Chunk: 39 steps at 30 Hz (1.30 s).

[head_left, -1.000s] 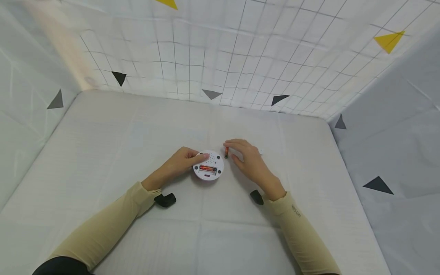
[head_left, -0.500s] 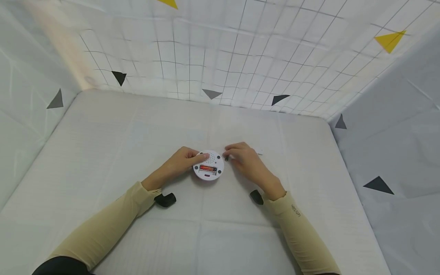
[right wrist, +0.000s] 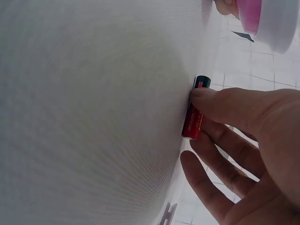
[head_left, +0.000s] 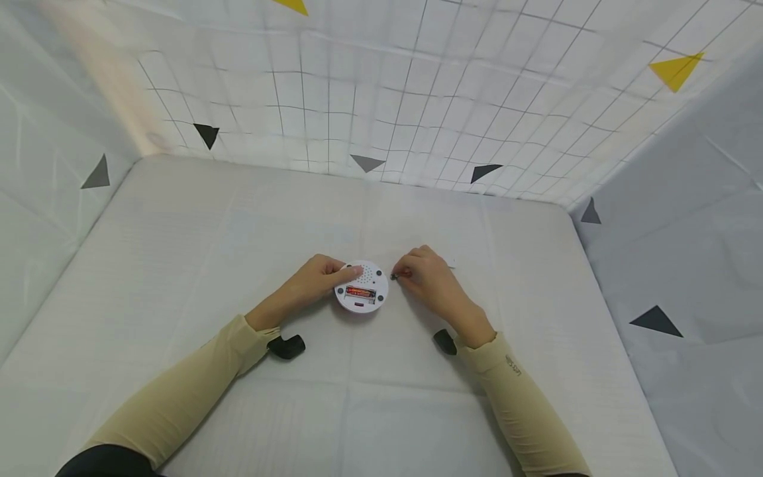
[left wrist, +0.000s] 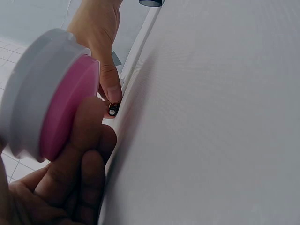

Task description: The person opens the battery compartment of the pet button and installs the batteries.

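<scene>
My left hand (head_left: 316, 281) holds a round white device (head_left: 366, 279) by its edge, thumb on the perforated face. That face is turned up, with dark feet around it and a battery slot where a red battery (head_left: 360, 293) shows. The left wrist view reveals the device's pink part (left wrist: 70, 110), with curled fingers beneath it. To the right of the device, my right hand (head_left: 430, 278) pinches a red and black battery (right wrist: 193, 117) between thumb and fingers. This battery is low, right at the table surface, and mostly hidden by the fingers in the head view.
A small pale flat piece (head_left: 451, 266) lies just beyond the right hand; in the right wrist view it appears as a grey piece (right wrist: 167, 214). The white-covered table (head_left: 268, 411) is bounded by a gridded back wall (head_left: 417, 99) and side walls.
The right hand's spread fingers have come down and closed on the loose battery, which stood in sight between them a second ago. The left hand and device have stayed in place.
</scene>
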### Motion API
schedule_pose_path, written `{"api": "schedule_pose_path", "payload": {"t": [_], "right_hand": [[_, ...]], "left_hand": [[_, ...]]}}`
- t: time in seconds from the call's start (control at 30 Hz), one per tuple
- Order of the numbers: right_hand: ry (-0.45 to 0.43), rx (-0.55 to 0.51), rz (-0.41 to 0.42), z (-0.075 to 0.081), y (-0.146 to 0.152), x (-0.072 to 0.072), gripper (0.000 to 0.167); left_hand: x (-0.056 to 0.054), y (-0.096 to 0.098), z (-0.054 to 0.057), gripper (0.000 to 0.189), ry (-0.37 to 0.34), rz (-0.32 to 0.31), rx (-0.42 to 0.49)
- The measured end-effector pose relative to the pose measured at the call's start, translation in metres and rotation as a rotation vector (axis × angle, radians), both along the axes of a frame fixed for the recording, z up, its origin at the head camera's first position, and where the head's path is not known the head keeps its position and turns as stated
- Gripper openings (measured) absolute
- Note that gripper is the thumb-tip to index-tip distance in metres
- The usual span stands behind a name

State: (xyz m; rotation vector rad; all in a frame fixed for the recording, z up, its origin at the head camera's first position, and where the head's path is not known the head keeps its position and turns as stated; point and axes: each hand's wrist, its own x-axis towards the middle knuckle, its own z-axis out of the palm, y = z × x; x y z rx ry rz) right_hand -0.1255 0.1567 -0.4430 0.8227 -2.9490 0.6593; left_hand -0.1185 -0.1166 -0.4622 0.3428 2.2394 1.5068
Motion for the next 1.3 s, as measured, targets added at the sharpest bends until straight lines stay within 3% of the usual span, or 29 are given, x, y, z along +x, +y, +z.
{"api": "schedule_pose_path", "payload": {"t": [0.3,0.57,1.03,1.3], "right_hand": [[-0.010,-0.032,0.007,0.002,0.000,0.002,0.015],[0.007,-0.127,0.017,0.005,-0.003,0.005,0.016],[0.122,-0.281,0.092,0.022,-0.015,0.019,0.018],[0.184,-0.295,0.146,0.026,-0.024,0.028,0.017]], "left_hand": [[0.000,0.000,-0.001,0.039,-0.003,-0.010,-0.007],[0.001,0.000,-0.001,0.039,0.008,-0.011,0.010],[-0.001,0.000,-0.002,0.039,-0.005,-0.025,0.020],[0.000,-0.001,-0.002,0.037,0.012,-0.038,0.036]]}}
